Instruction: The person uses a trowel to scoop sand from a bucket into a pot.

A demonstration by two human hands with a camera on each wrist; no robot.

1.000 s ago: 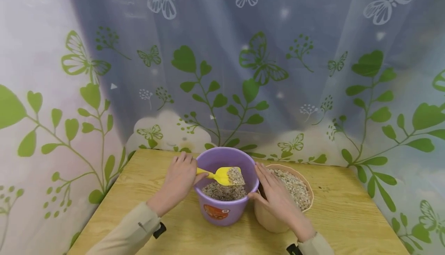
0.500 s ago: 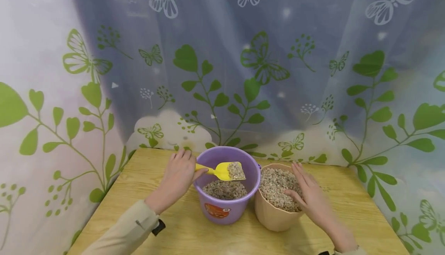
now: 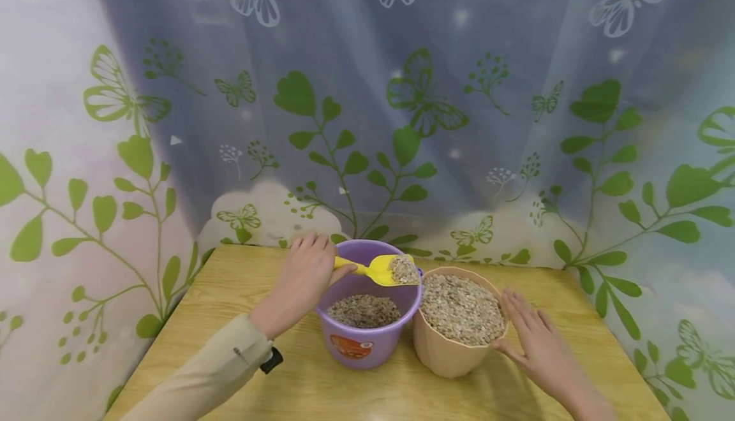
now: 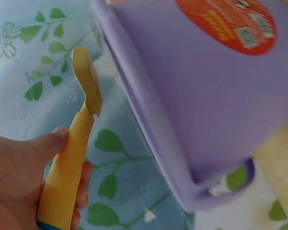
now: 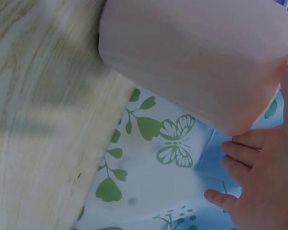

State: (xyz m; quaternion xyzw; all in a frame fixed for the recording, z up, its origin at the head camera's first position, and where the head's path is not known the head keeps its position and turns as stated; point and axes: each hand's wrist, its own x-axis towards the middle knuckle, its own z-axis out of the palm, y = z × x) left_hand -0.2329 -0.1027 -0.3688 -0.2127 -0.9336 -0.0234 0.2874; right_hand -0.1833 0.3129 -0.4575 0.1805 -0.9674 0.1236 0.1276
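My left hand (image 3: 307,274) grips the handle of a yellow toy shovel (image 3: 380,270), whose blade carries a small heap of gravel (image 3: 404,269). The blade hangs over the right rear rim of a purple bucket (image 3: 367,352), which has gravel (image 3: 364,311) at its bottom. In the left wrist view the fingers curl round the yellow handle (image 4: 67,172). To the right, a beige pot (image 3: 450,354) is filled nearly to the rim with pale gravel (image 3: 462,309). My right hand (image 3: 542,351) touches the pot's right side with fingers extended, as the right wrist view also shows.
Both containers stand side by side on a wooden table (image 3: 252,370). A patterned curtain (image 3: 367,121) with leaves and butterflies hangs behind and beside the table. A red label (image 3: 351,347) is on the bucket's front.
The right hand has moved right, from the bucket's rim across the pot to the pot's right side. The loaded shovel has risen and shifted right toward the pot.
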